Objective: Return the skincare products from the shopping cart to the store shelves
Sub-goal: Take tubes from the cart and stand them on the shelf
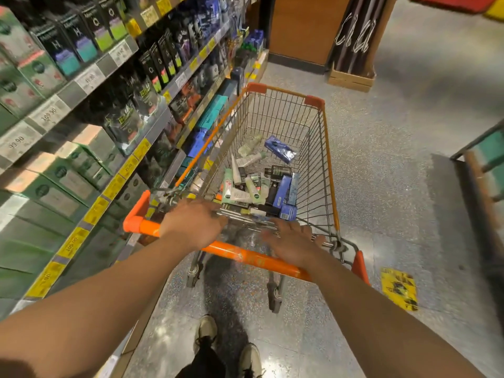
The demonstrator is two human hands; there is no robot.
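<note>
My left hand (195, 223) rests flat, fingers loose, over the orange cart handle (240, 255). My right hand (293, 242) is motion-blurred above it, fingers spread, gripping nothing. Skincare tubes and boxes (256, 188) lie heaped in the wire cart basket (313, 159) at centre frame. Shelf labels (49, 114) at left smear; box names are unreadable.

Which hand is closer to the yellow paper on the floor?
Right. The right hand is over the orange cart handle on the side toward the yellow paper on the floor; the left hand is farther off, near the shelves.
</note>
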